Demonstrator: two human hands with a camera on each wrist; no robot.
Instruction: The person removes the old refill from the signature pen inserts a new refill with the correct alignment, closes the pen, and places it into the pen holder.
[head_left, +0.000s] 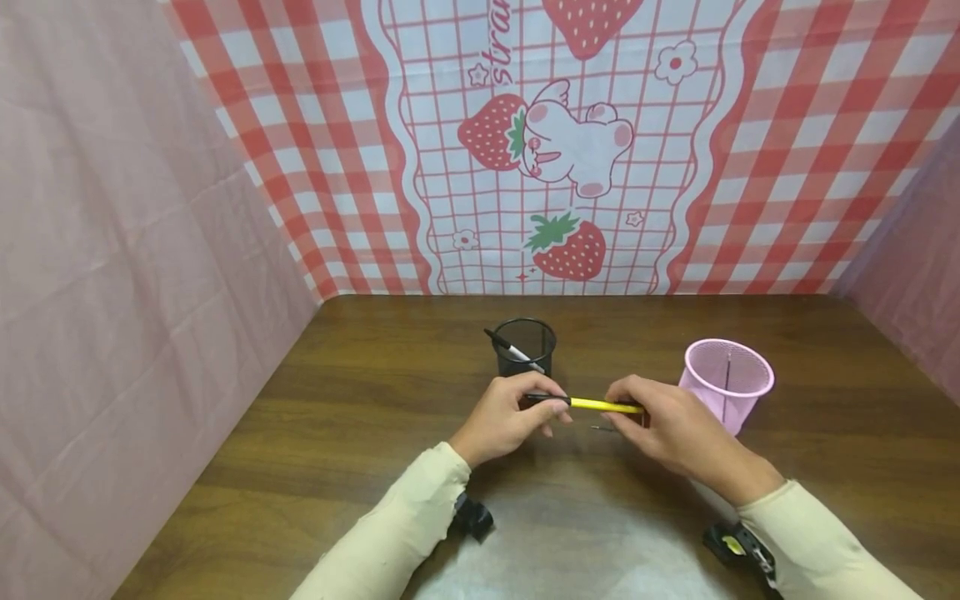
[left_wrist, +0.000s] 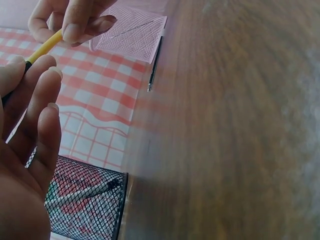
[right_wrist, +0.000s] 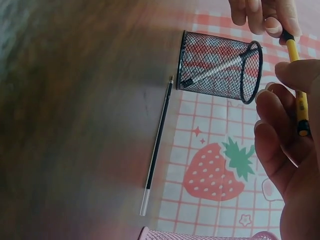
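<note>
Between my two hands, above the table, is a yellow marker [head_left: 588,404] with a black cap [left_wrist: 24,70]. My left hand [head_left: 510,417] pinches the black-capped end between thumb and forefinger, its other fingers loosely bent. The yellow end is gripped by the thumb and fingers of my right hand [head_left: 675,429]; the right wrist view shows its black end plug [right_wrist: 303,128] past the thumb. Below the hands a thin pen refill [right_wrist: 159,140] with a dark, partly clear tube lies on the table. In the head view, the right hand hides most of it.
Behind my left hand stands a black mesh pen cup [head_left: 542,342] with a white, black-ended pen [head_left: 513,348] leaning inside. A pink mesh cup [head_left: 708,392] stands at the right, behind my right hand. A checkered strawberry cloth [head_left: 360,167] hangs along the table's back edge.
</note>
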